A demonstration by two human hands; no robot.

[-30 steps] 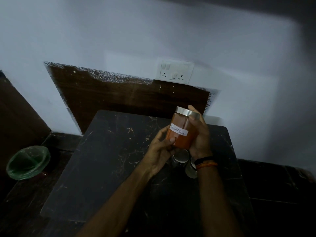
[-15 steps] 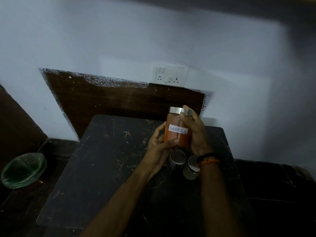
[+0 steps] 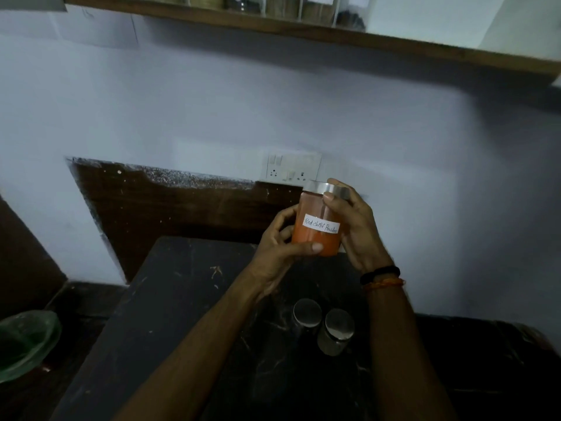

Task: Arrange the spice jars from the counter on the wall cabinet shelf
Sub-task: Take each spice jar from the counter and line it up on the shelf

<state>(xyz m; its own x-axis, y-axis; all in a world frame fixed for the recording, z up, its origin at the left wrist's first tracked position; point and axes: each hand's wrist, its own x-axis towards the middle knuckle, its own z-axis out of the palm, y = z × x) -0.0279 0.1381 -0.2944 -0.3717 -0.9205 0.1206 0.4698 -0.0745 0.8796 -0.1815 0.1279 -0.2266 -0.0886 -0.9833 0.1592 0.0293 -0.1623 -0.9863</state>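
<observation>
Orange-red powder fills the clear glass jar with a silver metal lid (image 3: pixel 318 226), held upright in the air above the far end of the dark, scratched tabletop (image 3: pixel 182 299). A white handwritten label on its front reads "Red chilli Powder". The left hand (image 3: pixel 282 250) cups the jar's lower left side, its thumb laid across the bottom front and its fingers curled behind. The right hand (image 3: pixel 355 229) grips the right side, with the thumb pressed on the edge of the lid; black and orange thread bands (image 3: pixel 381 278) circle that wrist.

Below the hands, two small clear jars with silver lids stand upright on the tabletop, just beside each other: the left small jar (image 3: pixel 307 312) and the right small jar (image 3: pixel 338 329). Their contents cannot be made out in the dim light.

High on the pale wall runs a brown wooden shelf (image 3: pixel 425 48). A row of clear containers (image 3: pixel 288 7) stands on it, cut off by the top of the view; brownish and dark fillings show through them, too blurred to name. A white switch and socket plate (image 3: pixel 293 167) sits on the wall behind the held jar. At the lower left, a translucent green bowl (image 3: pixel 25 341) rests on a dark surface.
</observation>
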